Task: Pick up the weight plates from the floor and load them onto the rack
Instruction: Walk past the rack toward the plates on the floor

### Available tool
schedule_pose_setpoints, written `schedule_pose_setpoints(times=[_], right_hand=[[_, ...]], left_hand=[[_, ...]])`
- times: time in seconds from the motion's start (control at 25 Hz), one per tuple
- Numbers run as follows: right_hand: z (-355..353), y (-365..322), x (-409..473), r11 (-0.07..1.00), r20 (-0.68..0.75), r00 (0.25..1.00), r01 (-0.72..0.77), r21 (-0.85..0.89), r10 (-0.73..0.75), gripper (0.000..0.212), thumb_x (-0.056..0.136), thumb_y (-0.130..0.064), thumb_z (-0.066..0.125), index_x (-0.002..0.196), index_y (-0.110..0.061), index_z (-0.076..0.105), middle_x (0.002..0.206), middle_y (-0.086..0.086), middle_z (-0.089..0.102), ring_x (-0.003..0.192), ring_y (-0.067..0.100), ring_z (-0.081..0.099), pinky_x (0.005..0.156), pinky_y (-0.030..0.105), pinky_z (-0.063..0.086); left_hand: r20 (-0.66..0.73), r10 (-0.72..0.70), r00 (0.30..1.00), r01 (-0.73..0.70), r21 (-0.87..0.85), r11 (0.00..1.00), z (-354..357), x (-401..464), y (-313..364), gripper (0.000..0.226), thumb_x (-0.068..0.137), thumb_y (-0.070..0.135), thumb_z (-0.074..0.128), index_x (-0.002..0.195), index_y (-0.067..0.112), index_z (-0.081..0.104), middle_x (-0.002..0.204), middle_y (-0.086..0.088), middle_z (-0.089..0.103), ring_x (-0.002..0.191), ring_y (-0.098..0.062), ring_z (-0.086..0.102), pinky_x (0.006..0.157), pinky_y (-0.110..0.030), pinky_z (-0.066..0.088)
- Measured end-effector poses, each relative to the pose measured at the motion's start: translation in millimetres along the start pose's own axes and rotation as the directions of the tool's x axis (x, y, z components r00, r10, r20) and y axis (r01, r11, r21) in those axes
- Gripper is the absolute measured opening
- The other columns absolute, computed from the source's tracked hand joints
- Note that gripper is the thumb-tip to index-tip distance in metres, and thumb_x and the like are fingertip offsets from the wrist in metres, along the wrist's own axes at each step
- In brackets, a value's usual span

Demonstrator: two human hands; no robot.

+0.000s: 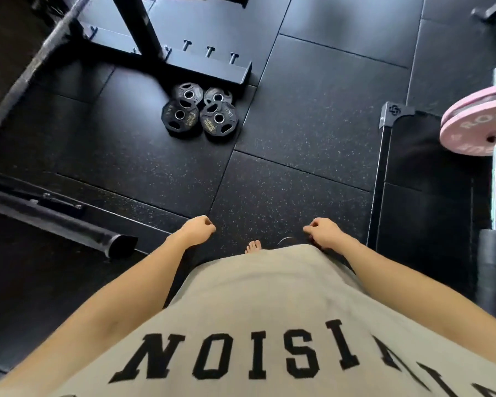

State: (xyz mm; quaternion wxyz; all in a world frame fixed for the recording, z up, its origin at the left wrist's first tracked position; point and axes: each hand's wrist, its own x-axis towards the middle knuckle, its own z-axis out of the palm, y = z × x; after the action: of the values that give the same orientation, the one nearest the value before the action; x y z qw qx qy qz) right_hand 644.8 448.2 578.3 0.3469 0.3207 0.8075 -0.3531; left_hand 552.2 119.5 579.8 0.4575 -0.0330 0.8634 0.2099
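Weight plates (200,110) lie well ahead of both hands (198,231)

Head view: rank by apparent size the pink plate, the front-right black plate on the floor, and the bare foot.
1. pink plate, cut off by the frame edge and nearer the camera, so its lead is partly perspective.
2. front-right black plate.
3. bare foot, mostly hidden by the shirt, so only its visible part counts.
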Motion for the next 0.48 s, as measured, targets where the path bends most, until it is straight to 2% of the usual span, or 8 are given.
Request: schedule_pose_setpoints(times=[0.08,0.16,0.24,0.32,0.4,0.48], right_hand=[[-27,-41,34,0.999,0.018,0.999,0.038,-0.017,-0.038,0.018,0.096,-0.033,0.056,0.085,-0.018,0.056,0.097,0.009,0.066,0.084,0.027,0.06,0.079,0.04,0.052],[-48,-75,63,0.997,0.054,0.997,0.054,-0.049,-0.051,0.018,0.095,-0.033,0.056,0.092,-0.016,0.059,0.096,0.009,0.068,0.089,0.029,0.065,0.083,0.043,0.055],[-69,-108,100,0.994,0.108,0.992,0.071,-0.087,-0.062,0.02,0.095,-0.032,0.056,0.099,-0.013,0.06,0.096,0.01,0.068,0.092,0.029,0.067,0.083,0.044,0.056],[-91,-140,136,0.991,0.141,0.987,0.088,-0.1,-0.074,0.021,0.095,-0.033,0.056,0.096,-0.012,0.061,0.096,0.011,0.07,0.093,0.031,0.068,0.082,0.044,0.055],[-120,-176,171,0.989,0.145,0.986,0.096,-0.112,-0.08,0.022,0.096,-0.033,0.056,0.094,-0.011,0.062,0.097,0.013,0.071,0.092,0.031,0.067,0.082,0.044,0.055],[-143,-209,194,0.986,0.183,0.98,0.103,-0.131,-0.078,0.025,0.098,-0.031,0.054,0.1,-0.007,0.062,0.096,0.012,0.069,0.085,0.026,0.065,0.076,0.041,0.055]], left_hand=[[-0.028,-0.02,0.999,0.017,-0.095,0.995,-32,27,21,0.021,0.099,0.029,0.049,0.115,0.016,0.056,0.11,-0.007,0.064,0.097,-0.023,0.06,0.084,-0.037,0.052],[-0.016,-0.053,0.998,0.05,-0.156,0.987,-54,50,40,0.021,0.1,0.028,0.05,0.114,0.014,0.056,0.105,-0.008,0.065,0.087,-0.02,0.059,0.073,-0.032,0.049],[0.009,-0.081,0.997,0.081,-0.186,0.979,-75,78,60,0.021,0.1,0.027,0.049,0.115,0.014,0.055,0.106,-0.009,0.065,0.086,-0.02,0.059,0.071,-0.03,0.048],[0.024,-0.096,0.995,0.099,-0.201,0.975,-96,102,81,0.021,0.1,0.028,0.049,0.115,0.014,0.055,0.109,-0.01,0.066,0.09,-0.02,0.059,0.077,-0.032,0.05],[0.004,-0.146,0.989,0.143,-0.21,0.967,-121,125,100,0.022,0.1,0.028,0.049,0.116,0.015,0.056,0.112,-0.008,0.064,0.099,-0.023,0.06,0.092,-0.038,0.052],[-0.003,-0.178,0.984,0.174,-0.183,0.968,-142,140,115,0.021,0.1,0.03,0.049,0.113,0.016,0.057,0.114,-0.006,0.063,0.105,-0.025,0.059,0.097,-0.042,0.049]])
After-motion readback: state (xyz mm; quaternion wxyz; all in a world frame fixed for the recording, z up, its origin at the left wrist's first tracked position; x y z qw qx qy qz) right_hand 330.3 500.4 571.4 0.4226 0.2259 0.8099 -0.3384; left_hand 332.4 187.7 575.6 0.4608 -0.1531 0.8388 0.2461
